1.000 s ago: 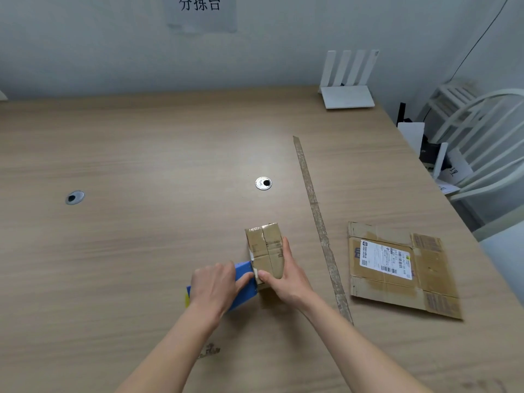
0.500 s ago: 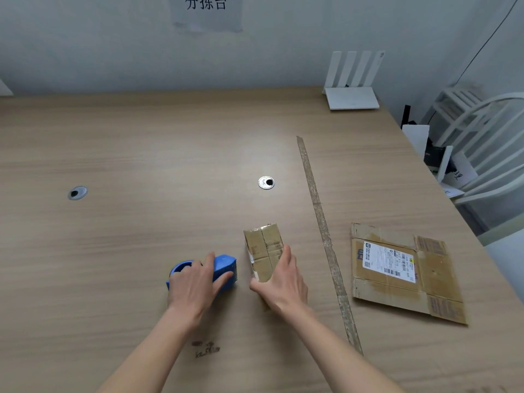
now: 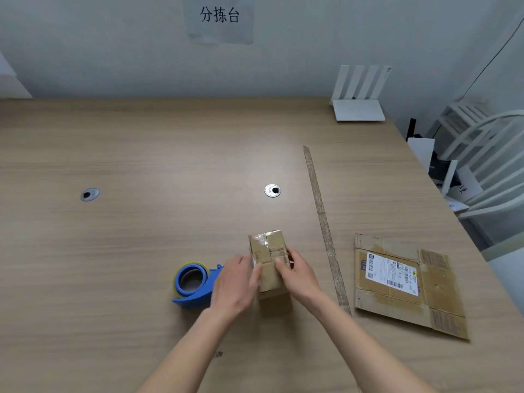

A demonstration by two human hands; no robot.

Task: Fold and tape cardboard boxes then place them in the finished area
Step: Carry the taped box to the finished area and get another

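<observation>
A small folded cardboard box (image 3: 268, 245) stands on the wooden table (image 3: 141, 154), with clear tape along its top seam. My left hand (image 3: 235, 282) lies against the box's left side, thumb on the top. My right hand (image 3: 297, 275) holds the right side, its fingers pressing down on the taped top. A blue tape dispenser (image 3: 192, 283) lies on the table just left of my left hand, untouched. A flattened cardboard box (image 3: 408, 285) with a white shipping label lies to the right.
A long strip of brown tape (image 3: 323, 222) runs across the table between the small box and the flat one. Two metal cable grommets (image 3: 272, 190) sit in the tabletop. A white router (image 3: 358, 109) stands at the back right. White chairs (image 3: 482, 165) stand beyond the right edge.
My left hand set the blue tape dispenser down on the table to the left, let go, and came back to the box. My right hand shifted from the box's side onto its top.
</observation>
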